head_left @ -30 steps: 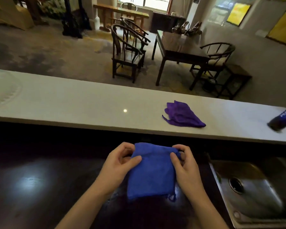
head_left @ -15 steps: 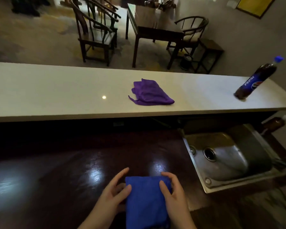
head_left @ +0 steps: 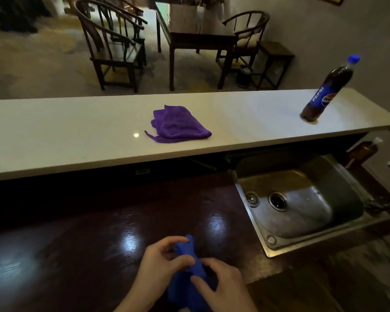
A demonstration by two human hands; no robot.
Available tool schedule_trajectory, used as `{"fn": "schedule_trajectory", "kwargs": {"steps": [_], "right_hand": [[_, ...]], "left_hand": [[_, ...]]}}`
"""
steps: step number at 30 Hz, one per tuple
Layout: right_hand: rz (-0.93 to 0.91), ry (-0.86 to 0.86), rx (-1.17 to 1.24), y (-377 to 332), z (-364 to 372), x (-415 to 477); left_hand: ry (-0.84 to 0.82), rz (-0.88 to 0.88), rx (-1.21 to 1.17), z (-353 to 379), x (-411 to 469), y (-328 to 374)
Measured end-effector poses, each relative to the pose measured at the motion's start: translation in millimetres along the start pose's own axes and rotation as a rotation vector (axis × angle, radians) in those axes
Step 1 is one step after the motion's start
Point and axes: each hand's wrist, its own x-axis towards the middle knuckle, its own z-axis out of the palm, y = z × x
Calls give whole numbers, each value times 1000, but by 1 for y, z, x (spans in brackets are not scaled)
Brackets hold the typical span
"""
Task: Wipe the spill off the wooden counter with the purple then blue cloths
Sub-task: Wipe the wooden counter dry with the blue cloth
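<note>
Blue microfibre cloth (head_left: 189, 273) bunched low in the centre of the frame, clamped between both hands above the dark glossy wooden tabletop (head_left: 81, 244). Left hand (head_left: 160, 264) closed on the upper part of the bunch, thumb and fingers pinching the fabric near its top corner. Right hand (head_left: 221, 287) just below and to the right, fingers curled over the lower folds, gripping them too. Bright lamp reflections on the dark wood immediately above the hands and at lower left. Purple microfibre cloth (head_left: 178, 124), loosely folded, lying by itself on the pale long upper ledge (head_left: 54, 136) across the middle of the frame, well apart from the hands. Dark cola bottle with blue label and blue cap (head_left: 327, 91) standing at the right end of that ledge, appearing tilted in the wide lens. Steel sink (head_left: 302, 230) set into the tabletop at right, below the ledge, with a round drain in its basin. Dark wooden chairs (head_left: 113, 43) and a dark wooden dining table (head_left: 200, 39) in the room beyond, upper centre of the frame.
</note>
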Motion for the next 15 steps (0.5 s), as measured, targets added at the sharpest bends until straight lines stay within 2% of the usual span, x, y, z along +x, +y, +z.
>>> {"fn": "schedule_trajectory", "kwargs": {"steps": [4, 8, 11, 15], "right_hand": [[-53, -35, -91, 4, -17, 2], [-85, -9, -82, 13, -45, 11], [-76, 45, -76, 22, -70, 19], [-35, 90, -37, 25, -97, 34]], "left_hand": [[-30, -17, 66, 4, 3, 4], [-107, -60, 139, 7, 10, 13], [-182, -7, 325, 6, 16, 15], [-193, 102, 509, 12, 27, 1]]}}
